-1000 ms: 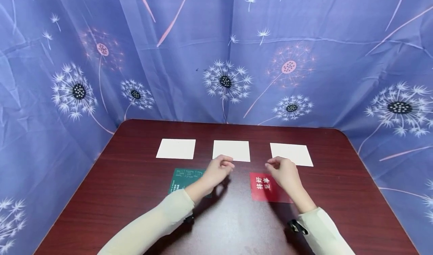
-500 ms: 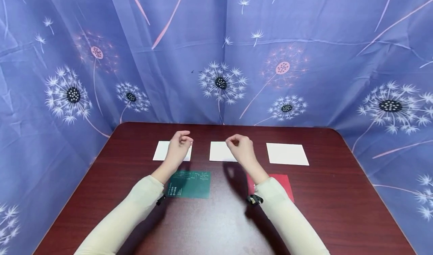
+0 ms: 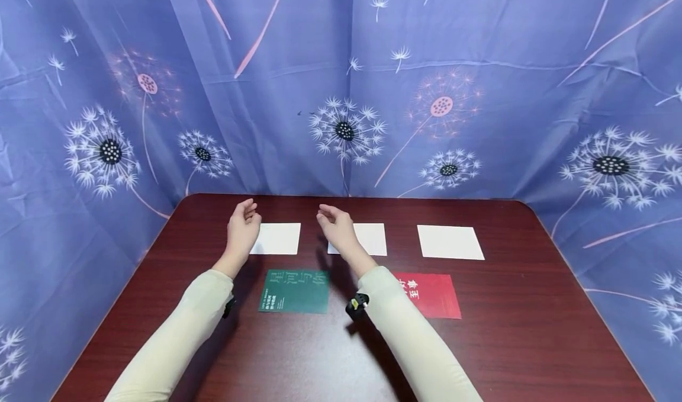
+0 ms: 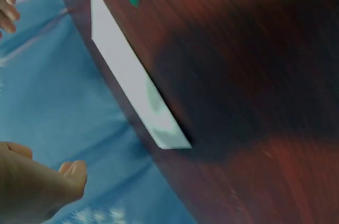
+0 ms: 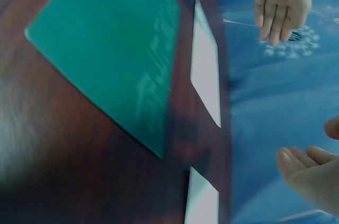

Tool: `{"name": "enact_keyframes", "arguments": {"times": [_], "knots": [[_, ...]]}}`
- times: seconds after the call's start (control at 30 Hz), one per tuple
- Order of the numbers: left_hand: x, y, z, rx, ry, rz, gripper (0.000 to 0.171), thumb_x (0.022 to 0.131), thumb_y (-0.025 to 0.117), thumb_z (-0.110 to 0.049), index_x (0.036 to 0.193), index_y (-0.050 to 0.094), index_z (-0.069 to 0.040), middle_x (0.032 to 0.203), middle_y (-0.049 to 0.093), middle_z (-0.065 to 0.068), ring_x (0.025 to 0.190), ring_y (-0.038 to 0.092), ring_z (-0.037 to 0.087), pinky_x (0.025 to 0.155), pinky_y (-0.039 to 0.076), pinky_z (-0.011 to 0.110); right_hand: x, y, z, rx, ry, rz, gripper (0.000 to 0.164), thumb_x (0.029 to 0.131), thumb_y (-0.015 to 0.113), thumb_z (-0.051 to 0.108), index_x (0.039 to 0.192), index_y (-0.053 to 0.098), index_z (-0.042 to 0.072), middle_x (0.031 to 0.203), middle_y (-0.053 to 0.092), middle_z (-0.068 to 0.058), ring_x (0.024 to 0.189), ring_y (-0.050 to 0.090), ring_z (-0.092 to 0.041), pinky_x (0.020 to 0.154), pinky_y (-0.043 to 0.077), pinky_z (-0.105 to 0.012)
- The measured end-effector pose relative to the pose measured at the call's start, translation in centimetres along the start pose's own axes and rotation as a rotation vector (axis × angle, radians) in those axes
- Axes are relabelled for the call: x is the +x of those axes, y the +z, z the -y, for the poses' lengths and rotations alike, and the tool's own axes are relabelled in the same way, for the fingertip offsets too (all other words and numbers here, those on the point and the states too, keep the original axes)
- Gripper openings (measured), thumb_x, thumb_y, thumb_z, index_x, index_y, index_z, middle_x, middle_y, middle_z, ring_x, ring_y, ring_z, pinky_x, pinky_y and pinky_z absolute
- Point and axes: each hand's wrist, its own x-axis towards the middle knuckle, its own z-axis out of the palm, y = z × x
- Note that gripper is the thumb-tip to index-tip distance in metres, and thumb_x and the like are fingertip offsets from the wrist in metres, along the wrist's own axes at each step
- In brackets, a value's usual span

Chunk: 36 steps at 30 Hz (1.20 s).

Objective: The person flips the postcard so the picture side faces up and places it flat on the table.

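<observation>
My left hand [image 3: 244, 229] is held over the left end of the left white card [image 3: 279, 238], fingers loosely bent and holding nothing. To its right, my right hand [image 3: 338, 227] hovers over the left part of the middle white card [image 3: 372, 238], also holding nothing with relaxed fingers. In the right wrist view, the left hand [image 5: 280, 4] has its fingers extended, and the right hand [image 5: 310, 173] shows loosely curved fingertips. Nearer me lie a green card [image 3: 295, 295] with pale writing and a red card [image 3: 434, 295], partly hidden by the right sleeve.
A third white card [image 3: 450, 242] lies at the right of the back row. All the cards are on a dark red wooden table [image 3: 533, 331]. Behind its back edge hangs a blue curtain [image 3: 266, 124] with a dandelion print.
Both hands have moved left and away from me, from above the green and red cards to over the white cards' left parts. Their fingers have loosened. The cards stay in place.
</observation>
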Motion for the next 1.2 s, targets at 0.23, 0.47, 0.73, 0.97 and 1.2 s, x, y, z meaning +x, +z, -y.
{"name": "enact_keyframes", "arguments": {"times": [0.23, 0.47, 0.73, 0.97, 1.2], "knots": [[1.3, -1.7, 1.8, 0.075, -0.181, 0.091, 0.049, 0.103, 0.036, -0.018, 0.144, 0.032, 0.009, 0.145, 0.038, 0.028, 0.135, 0.035, 0.038, 0.111, 0.031, 0.044, 0.2, 3.2, -0.9, 0.132, 0.152, 0.101, 0.046, 0.1, 0.048, 0.015, 0.142, 0.042, -0.004, 0.14, 0.048, -0.022, 0.129, 0.047, -0.031, 0.104, 0.041, -0.037], [1.4, -2.8, 2.3, 0.099, -0.329, 0.214, 0.059, 0.105, 0.025, -0.03, 0.145, 0.025, 0.013, 0.15, 0.026, 0.03, 0.141, 0.021, 0.039, 0.115, 0.021, 0.046, -0.2, 5.0, -1.5, 0.198, 0.316, 0.189, 0.053, 0.103, 0.04, 0.022, 0.146, 0.03, -0.006, 0.151, 0.034, -0.02, 0.139, 0.032, -0.032, 0.113, 0.029, -0.041], [1.0, -2.6, 3.6, 0.213, -0.299, 0.241, 0.056, 0.105, 0.025, -0.026, 0.143, 0.027, 0.015, 0.148, 0.028, 0.032, 0.14, 0.023, 0.041, 0.114, 0.022, 0.047, -0.5, 5.7, -2.1, 0.15, 0.368, 0.216, 0.055, 0.103, 0.04, 0.027, 0.146, 0.032, -0.006, 0.151, 0.033, -0.019, 0.141, 0.028, -0.032, 0.114, 0.025, -0.041], [0.6, -2.1, 4.1, 0.215, -0.267, 0.225, 0.053, 0.103, 0.032, -0.019, 0.144, 0.026, 0.012, 0.147, 0.029, 0.033, 0.139, 0.025, 0.04, 0.114, 0.023, 0.046, -0.7, 6.0, -2.2, 0.144, 0.361, 0.236, 0.057, 0.102, 0.04, 0.029, 0.147, 0.031, -0.004, 0.152, 0.031, -0.018, 0.141, 0.027, -0.032, 0.115, 0.024, -0.042], [0.6, -1.8, 4.4, 0.081, -0.322, 0.181, 0.052, 0.099, 0.036, -0.013, 0.144, 0.027, 0.013, 0.142, 0.036, 0.034, 0.135, 0.033, 0.04, 0.111, 0.03, 0.045, -0.7, 6.3, -2.6, 0.194, 0.364, 0.226, 0.06, 0.101, 0.044, 0.03, 0.148, 0.028, -0.004, 0.152, 0.031, -0.019, 0.14, 0.029, -0.033, 0.114, 0.026, -0.044]]}}
